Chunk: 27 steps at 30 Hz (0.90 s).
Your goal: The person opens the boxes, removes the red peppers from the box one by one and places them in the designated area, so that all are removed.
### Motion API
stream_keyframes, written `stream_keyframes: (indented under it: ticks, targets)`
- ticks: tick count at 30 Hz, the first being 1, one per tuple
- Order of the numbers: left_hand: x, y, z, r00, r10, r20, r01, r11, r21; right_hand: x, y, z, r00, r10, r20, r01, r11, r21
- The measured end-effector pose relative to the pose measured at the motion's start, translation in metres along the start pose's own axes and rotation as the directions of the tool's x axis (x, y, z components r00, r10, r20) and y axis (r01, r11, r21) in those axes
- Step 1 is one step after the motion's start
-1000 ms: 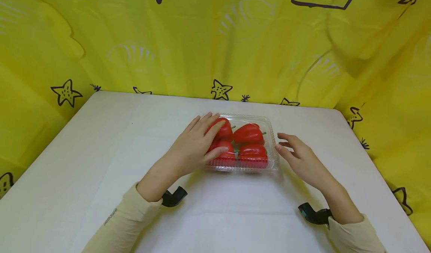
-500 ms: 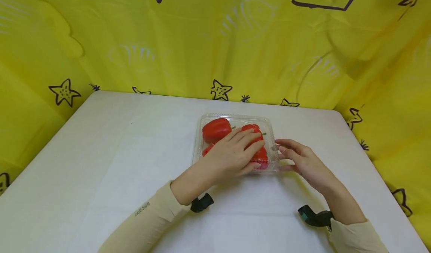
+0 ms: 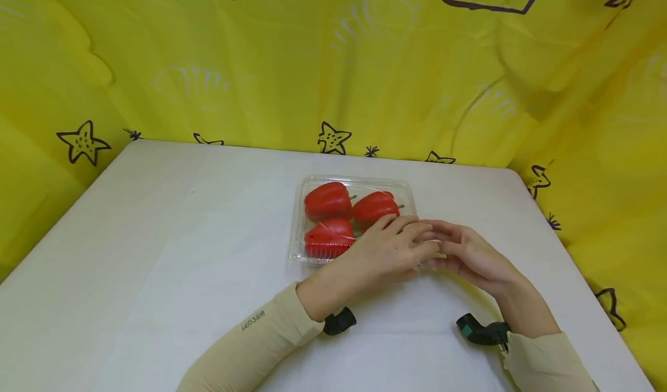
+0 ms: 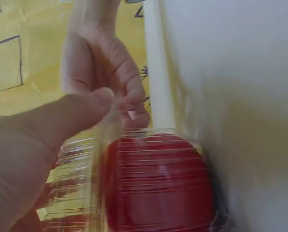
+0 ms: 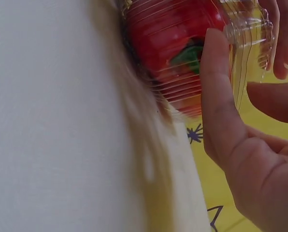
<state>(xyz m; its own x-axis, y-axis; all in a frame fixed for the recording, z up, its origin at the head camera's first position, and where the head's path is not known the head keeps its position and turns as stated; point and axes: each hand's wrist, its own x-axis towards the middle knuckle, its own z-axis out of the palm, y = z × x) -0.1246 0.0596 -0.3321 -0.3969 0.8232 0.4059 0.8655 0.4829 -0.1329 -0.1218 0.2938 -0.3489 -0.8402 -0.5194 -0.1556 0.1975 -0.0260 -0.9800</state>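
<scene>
A clear plastic clamshell box (image 3: 297, 221) with a ridged rim lies on the white table, its lid down. Red bell peppers (image 3: 328, 201) with green stems fill it; the one at the near right is mostly hidden by my left hand (image 3: 380, 256). That hand reaches across the box to its right edge, fingers over the lid, its thumb (image 4: 86, 108) stretched along the rim. At the right side is my right hand (image 3: 479, 259), with one finger (image 5: 215, 72) lying against the ridged side wall and its thumb apart. Both hands' fingertips come close together at the rim.
The white table (image 3: 172, 235) stretches around the box on all sides. Behind and beside it hangs a yellow curtain (image 3: 271, 62) printed with starfish and fish. Black camera mounts (image 3: 484, 329) sit at both wrists, below beige sleeves (image 3: 260, 340).
My left hand has slid from the left part of the lid to the right edge of the box, uncovering the left peppers. My right hand has come in against the right side.
</scene>
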Motion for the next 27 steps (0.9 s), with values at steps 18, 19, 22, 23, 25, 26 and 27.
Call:
stream_keyframes:
  ticks: [18, 19, 22, 23, 25, 26, 27]
  targets:
    - [-0.001, 0.009, 0.000, 0.997, -0.019, 0.069, 0.014, 0.997, 0.081, 0.003, 0.008, -0.007, 0.990, 0.031, 0.135, -0.056, 0.981, 0.186]
    - [-0.001, 0.009, 0.000, 0.996, -0.019, 0.084, 0.012, 0.997, 0.077, 0.003, 0.008, -0.007, 0.990, 0.034, 0.134, -0.059, 0.980, 0.189]
    - [0.000, 0.010, 0.000, 0.993, -0.017, 0.120, 0.009, 0.998, 0.066, 0.003, 0.010, -0.007, 0.990, 0.041, 0.133, -0.067, 0.978, 0.198]
    - [0.000, 0.010, 0.001, 0.992, -0.015, 0.125, 0.007, 0.998, 0.069, 0.003, 0.010, -0.007, 0.990, 0.044, 0.132, -0.071, 0.977, 0.202]
    - [0.000, 0.010, 0.001, 0.992, -0.012, 0.127, 0.002, 0.997, 0.079, 0.003, 0.010, -0.006, 0.990, 0.048, 0.130, -0.075, 0.975, 0.209]
    - [0.000, 0.010, 0.001, 0.992, -0.009, 0.125, -0.002, 0.996, 0.089, 0.004, 0.010, -0.006, 0.990, 0.048, 0.130, -0.075, 0.974, 0.214]
    - [0.000, 0.011, 0.001, 0.993, -0.006, 0.121, -0.007, 0.995, 0.104, 0.004, 0.011, -0.006, 0.990, 0.048, 0.132, -0.076, 0.972, 0.220]
